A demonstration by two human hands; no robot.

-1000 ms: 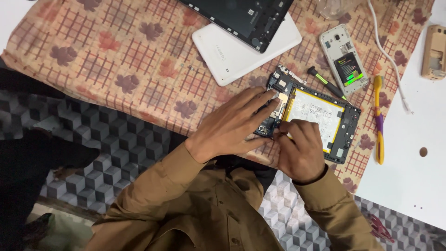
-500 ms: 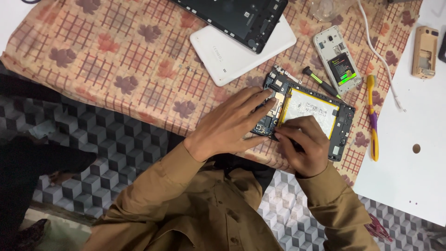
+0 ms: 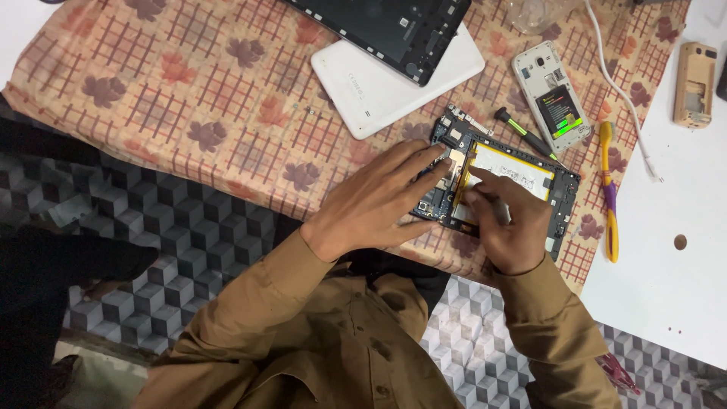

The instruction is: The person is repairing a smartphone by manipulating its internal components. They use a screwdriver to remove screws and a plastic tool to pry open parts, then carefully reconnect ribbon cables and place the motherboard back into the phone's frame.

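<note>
Two hands work over an opened tablet [image 3: 530, 178] that lies on the patterned cloth [image 3: 189, 98] covering the surface. The tablet has its back off: a dark frame runs around a pale yellow-white battery, and a dark blue circuit board with small metal parts sits along the end under the left hand. The left hand [image 3: 382, 201] lies flat and spread over that board end, fingers stretched out and pressing down, gripping nothing. The right hand [image 3: 507, 223] is curled closed around a thin grey tool [image 3: 500, 210], its fingertips bunched at the battery's near edge; the tool's tip is hidden under the fingers. Both sleeves are brown.

Just beyond the left hand's fingertips lies a white tablet back cover [image 3: 386, 83], with a black tablet shell [image 3: 386, 26] resting partly on top of it. Beyond the right hand, close to the tablet's far corner, lies a small screwdriver [image 3: 524, 132] with a black and green handle, and further out an opened phone [image 3: 551, 95] showing its battery. To the outside of the right hand a yellow and purple toothbrush [image 3: 608, 189] lies along the cloth's edge, with a white cable [image 3: 621, 91] past it and a tan phone case [image 3: 694, 83] on the bare white surface [image 3: 666, 288]
</note>
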